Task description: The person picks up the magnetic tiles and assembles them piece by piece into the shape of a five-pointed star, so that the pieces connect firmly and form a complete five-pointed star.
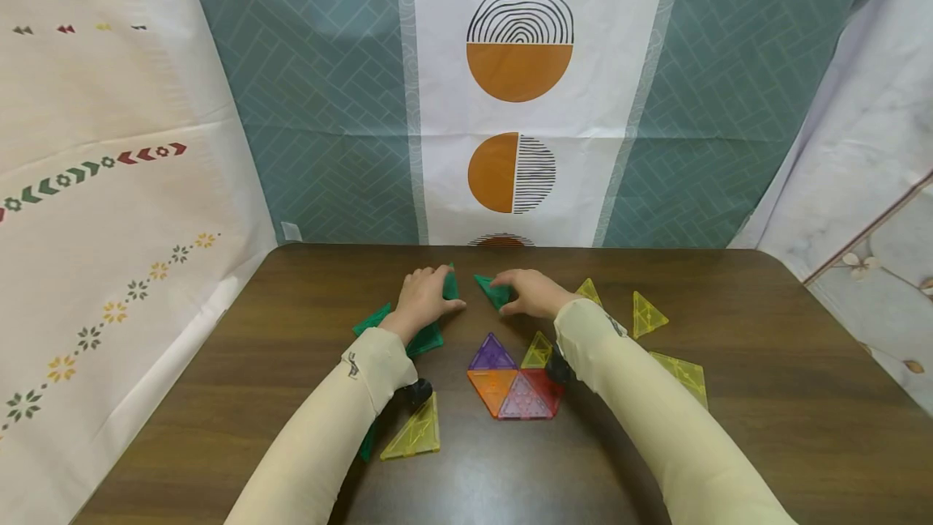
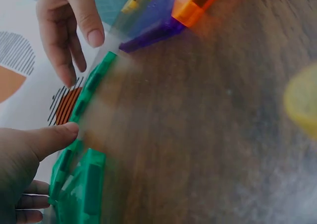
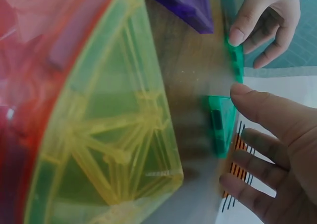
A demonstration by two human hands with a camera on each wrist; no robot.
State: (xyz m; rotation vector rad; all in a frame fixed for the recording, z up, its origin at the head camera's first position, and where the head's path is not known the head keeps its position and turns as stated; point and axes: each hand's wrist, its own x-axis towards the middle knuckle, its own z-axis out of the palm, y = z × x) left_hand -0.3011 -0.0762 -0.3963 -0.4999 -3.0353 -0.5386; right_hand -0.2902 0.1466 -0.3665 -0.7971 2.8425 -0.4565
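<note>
My left hand (image 1: 423, 296) is at the far side of the table, thumb and index finger spread around a green translucent tile (image 1: 451, 285). In the left wrist view its thumb (image 2: 59, 135) overlaps the edge of a green tile; whether it presses there I cannot tell. Just to the right, my right hand (image 1: 535, 294) reaches over a small green triangle tile (image 1: 494, 292), fingers spread and partly covering it. The right wrist view shows the right thumb (image 3: 247, 97) beside the green triangle, with the other fingers apart from it.
Purple (image 1: 492, 353), orange (image 1: 493, 387), pink (image 1: 525, 399) and red (image 1: 543, 389) triangles sit edge to edge, beside a yellow triangle (image 1: 537, 351). More green tiles (image 1: 426, 339) and a yellow tile (image 1: 419, 432) lie left; yellow tiles (image 1: 647, 316) lie right. A patterned cloth (image 1: 335, 104) hangs behind.
</note>
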